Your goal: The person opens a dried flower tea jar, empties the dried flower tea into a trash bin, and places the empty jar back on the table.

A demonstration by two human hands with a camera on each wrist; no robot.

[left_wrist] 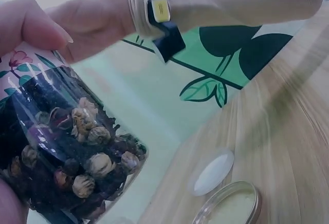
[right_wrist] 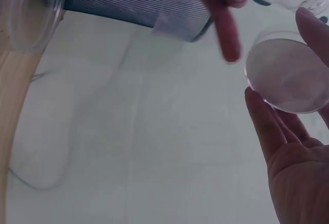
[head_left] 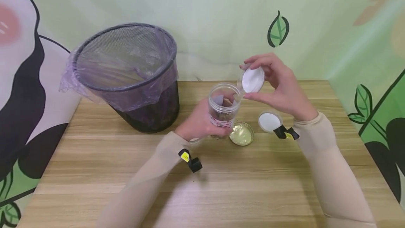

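In the head view my left hand grips an open-topped clear jar with a floral band. Through the jar's wall in the left wrist view I see dark dried leaves and pale dried flower buds. Beside the rim, my right hand holds a clear round lid with a white disc inside, fingers on its upper edge and thumb below. The right wrist view shows this lid between thumb and fingers. Whether it touches the jar, I cannot tell.
A black mesh bin with a purple plastic liner stands at the left back. On the wooden table lie a gold-coloured lid and a white round lid. Another round piece is mostly hidden beneath my left hand.
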